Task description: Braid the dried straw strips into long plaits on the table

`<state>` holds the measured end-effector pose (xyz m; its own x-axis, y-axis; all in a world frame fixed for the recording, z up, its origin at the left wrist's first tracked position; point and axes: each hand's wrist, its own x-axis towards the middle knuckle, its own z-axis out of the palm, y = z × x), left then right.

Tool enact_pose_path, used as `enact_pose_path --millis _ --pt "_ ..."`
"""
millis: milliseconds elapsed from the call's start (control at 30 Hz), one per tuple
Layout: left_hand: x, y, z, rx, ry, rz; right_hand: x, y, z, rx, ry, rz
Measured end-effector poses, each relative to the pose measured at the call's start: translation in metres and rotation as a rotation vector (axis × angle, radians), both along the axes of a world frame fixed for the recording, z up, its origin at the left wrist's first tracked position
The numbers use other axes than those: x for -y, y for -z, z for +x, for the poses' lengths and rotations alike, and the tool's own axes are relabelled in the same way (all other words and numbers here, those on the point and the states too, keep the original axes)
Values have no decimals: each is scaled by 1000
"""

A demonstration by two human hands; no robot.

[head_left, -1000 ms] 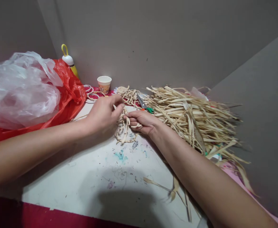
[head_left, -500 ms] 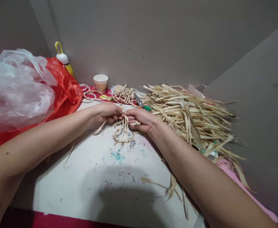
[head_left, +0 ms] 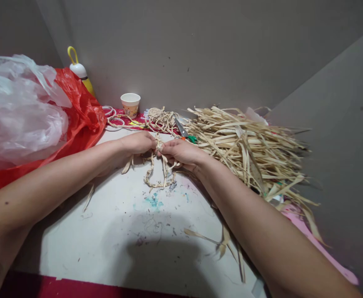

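Pale dried strips twisted into a braided cord (head_left: 160, 185) hang in a loop over the white board (head_left: 106, 236). My left hand (head_left: 140, 142) is closed around the strips at the upper left of the loop, its fingertips partly hidden. From the other side, my right hand (head_left: 183, 153) pinches the cord between thumb and fingers, with loose strip ends hanging below. The hands are almost touching. Close beyond the right hand lie scissors (head_left: 186, 133) with green and orange handles.
A large pile of dried strips (head_left: 240, 145) lies at the right. Behind stand a paper cup (head_left: 130, 105) and a bundle of braided cord (head_left: 161, 119). Red and clear plastic bags (head_left: 22, 116) fill the left, near a yellow-white bottle (head_left: 81, 73). Stray strips (head_left: 223, 244) lie in front.
My hands have drawn slightly apart at the cord, and more of the braid shows between them. The right fingers have curled in. The view has shifted slightly.
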<state>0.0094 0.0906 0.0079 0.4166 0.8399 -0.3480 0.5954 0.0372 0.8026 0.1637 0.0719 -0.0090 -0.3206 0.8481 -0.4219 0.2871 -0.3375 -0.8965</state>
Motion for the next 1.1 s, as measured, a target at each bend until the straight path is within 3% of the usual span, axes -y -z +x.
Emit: enact_pose_path --millis 233,400,500,667,900,1000,1100 --pt "0 -2 4 38 -24 -97 1 2 -1 269 -19 249" --pt "-1 2 5 93 -42 -141 0 9 2 477 -98 525" --pt "-1 2 6 122 -80 -157 1 4 5 548 -145 594" --pt "1 5 7 152 -113 -157 4 -13 11 596 -109 492" --pt "1 4 7 246 -118 -225 13 -14 3 225 -27 220" --pt "0 3 7 321 -137 -292 17 -10 -3 261 -51 240" --pt "-1 3 6 379 -151 -342 19 -5 -8 386 -70 355"
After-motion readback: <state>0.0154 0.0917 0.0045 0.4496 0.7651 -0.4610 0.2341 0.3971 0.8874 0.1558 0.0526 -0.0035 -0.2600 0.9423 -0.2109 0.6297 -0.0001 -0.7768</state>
